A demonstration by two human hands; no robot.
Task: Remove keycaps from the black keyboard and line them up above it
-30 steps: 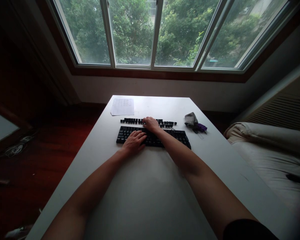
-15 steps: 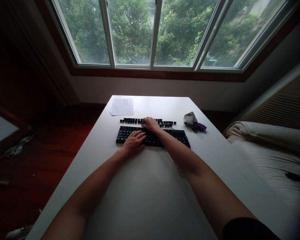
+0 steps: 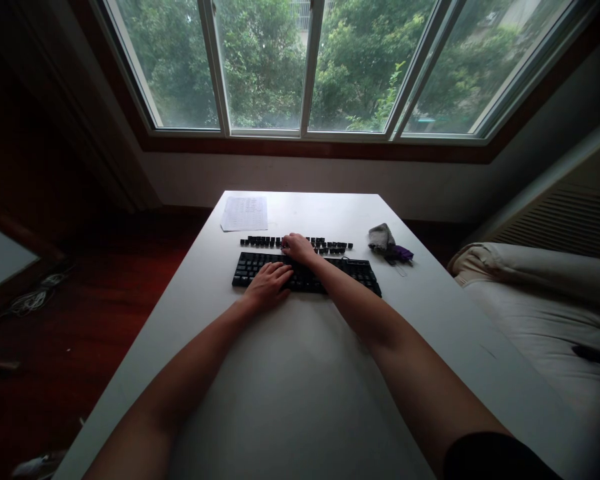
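A black keyboard lies across the white table. My left hand rests on its left half, palm down with the fingers stretched out over the keys. Behind the keyboard, several loose black keycaps stand in rows. My right hand reaches over the keyboard to these rows, its fingers curled down and drawn together among the keycaps. Whatever is between those fingertips is too small and dark to make out. My right forearm covers part of the keyboard's middle.
A printed sheet of paper lies at the table's far left. To the right of the keycaps are a grey cloth and a small purple item. The white table faces a window; a covered couch stands at the right.
My right hand has shifted slightly to the left along the keycap rows. My left hand stays on the keyboard.
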